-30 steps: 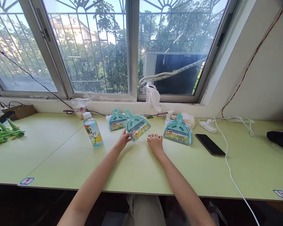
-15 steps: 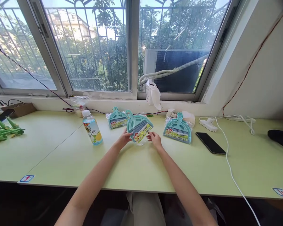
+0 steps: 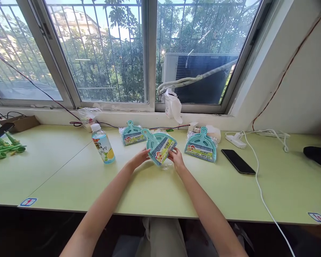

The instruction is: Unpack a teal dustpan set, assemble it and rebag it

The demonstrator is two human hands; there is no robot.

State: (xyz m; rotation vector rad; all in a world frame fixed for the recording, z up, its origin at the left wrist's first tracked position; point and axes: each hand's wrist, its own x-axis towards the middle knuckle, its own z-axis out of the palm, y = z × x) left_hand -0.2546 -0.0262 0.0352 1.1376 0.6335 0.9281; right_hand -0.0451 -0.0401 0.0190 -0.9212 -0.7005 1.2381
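Both hands met on 1 packaged teal dustpan set (image 3: 160, 149), raised slightly off the pale green table (image 3: 155, 192) with its handle pointing up and to the left. The left hand (image 3: 139, 159) had its fingers curled against the packet's lower left edge, and the right hand (image 3: 176, 159) pinched the lower right edge between thumb and fingers. Just behind and to the left lay a second packaged set (image 3: 132, 133), flat on the table, and a third set (image 3: 201, 145) lay to the right, near the right hand. A drink bottle (image 3: 102, 144) stood upright left of the left hand. A black phone (image 3: 238, 161) lay farther right, beside a white cable (image 3: 259, 185).
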